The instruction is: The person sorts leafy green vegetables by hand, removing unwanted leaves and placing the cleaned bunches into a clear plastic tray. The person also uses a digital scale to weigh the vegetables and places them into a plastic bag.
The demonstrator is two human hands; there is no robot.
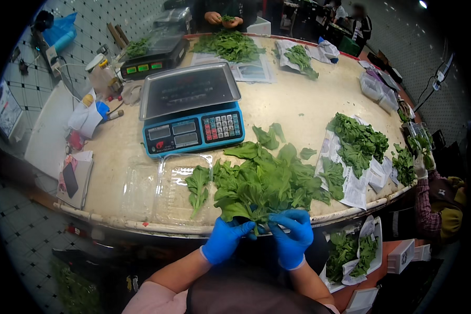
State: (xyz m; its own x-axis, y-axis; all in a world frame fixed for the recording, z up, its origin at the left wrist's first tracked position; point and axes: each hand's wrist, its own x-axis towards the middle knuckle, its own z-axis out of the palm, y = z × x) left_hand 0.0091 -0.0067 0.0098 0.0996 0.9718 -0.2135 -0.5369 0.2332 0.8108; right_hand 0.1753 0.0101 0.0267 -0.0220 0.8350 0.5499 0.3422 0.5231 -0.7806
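My left hand [224, 238], in a blue glove, pinches a leafy green sprig [234, 208] by its stem at the table's front edge. The gloved fingers of my right hand [292, 235] close on the same sprig near its stem base; some fingertips are hidden. Just beyond both hands spreads a loose pile of leafy greens [271, 176]. To its left lies an open clear plastic clamshell box [172, 196], with one small sprig [198, 189] over its right side. A blue digital scale [192, 131] stands behind, its metal platter [190, 90] bare.
Greens [357, 143] lie on newspaper at the right. A phone [70, 180] rests on a notebook at the left. A second scale [155, 59] stands far left. Across the table a person's hands [223, 19] hold greens; another person's gloved hand [420, 167] works at far right.
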